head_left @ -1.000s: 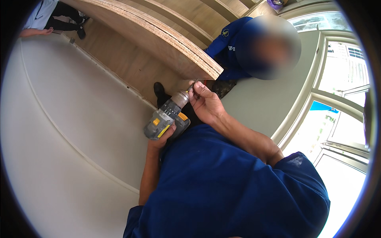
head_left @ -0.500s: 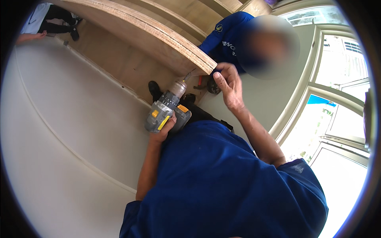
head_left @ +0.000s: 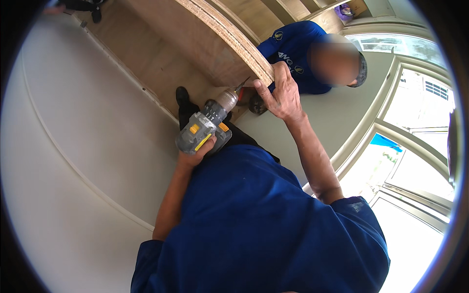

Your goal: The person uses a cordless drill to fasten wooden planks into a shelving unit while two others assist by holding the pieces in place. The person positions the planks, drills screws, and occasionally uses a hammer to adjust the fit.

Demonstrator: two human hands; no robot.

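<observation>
My left hand is wrapped round the handle of a grey cordless drill with yellow and orange marks. Its chuck holds a thin dark bit, which points up toward the end of a plywood panel. Whether the bit touches the wood I cannot tell. My right hand grips the end corner of that panel, thumb on the near side and fingers over the far side. The panel's layered edge runs from the upper left down to this hand.
A co-worker in a blue shirt is just beyond the panel. Wooden framing lies behind it. Pale wall panels stand on the left, and a window frame on the right. Another person's shoe shows at the upper left.
My right hand has closed onto the panel's end corner from beside it. The drill has tilted a little further right at its tip. My view has shifted, and the co-worker shows more fully.
</observation>
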